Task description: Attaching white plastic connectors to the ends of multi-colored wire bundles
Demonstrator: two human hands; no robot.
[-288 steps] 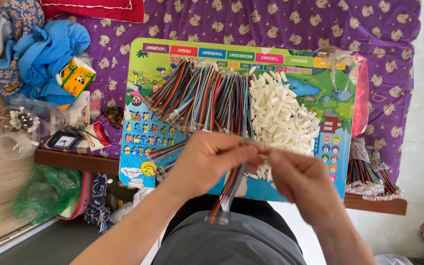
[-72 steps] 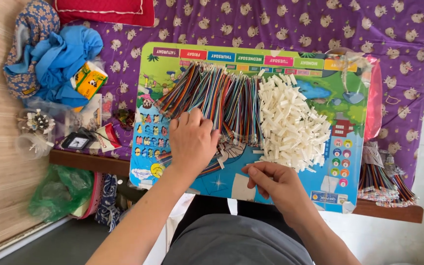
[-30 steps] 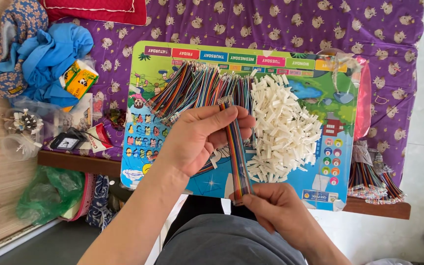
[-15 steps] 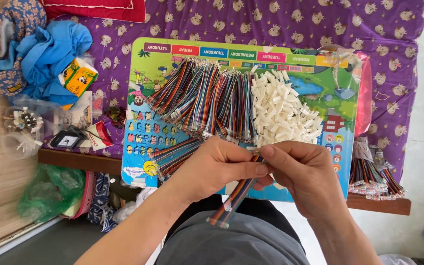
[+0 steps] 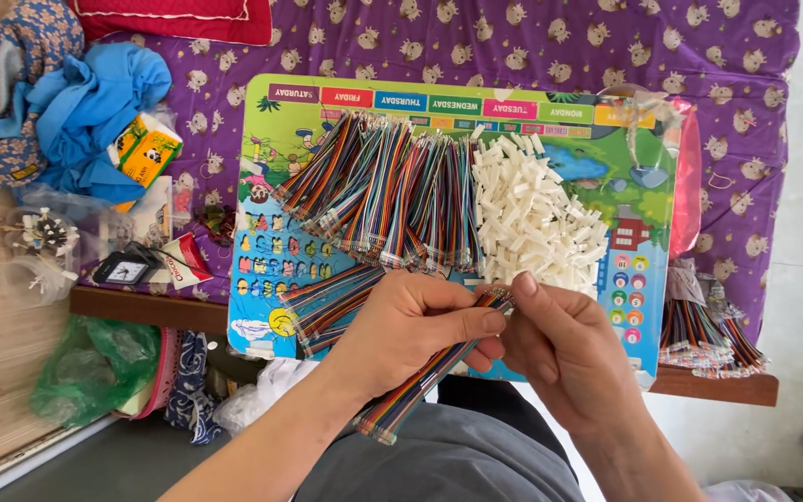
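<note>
A bed covered in a purple patterned sheet was seen from above, with a wooden edge along its near side. A colourful board was laid flat on the sheet. On the board, bundles of rainbow ribbon wire were fanned out side by side, and just right of them a heap of white connectors was piled, touching the wires' edge. A few more wire strips were spread on the board's near left part. The hands were brought together over the near edge of the board. One wire strip was pinched at its upper end between thumb and fingers of the left hand, with the rest hanging down toward the lap in grey trousers. The right hand was closed against the same end, fingertips meeting those of the left; whether a connector was held there could not be told. Left of the board, blue cloth, a yellow-green carton and a small dark clock were lying on the sheet. At the bed's right edge, another wire bundle was resting. A green plastic bag was tucked below the wooden edge.
</note>
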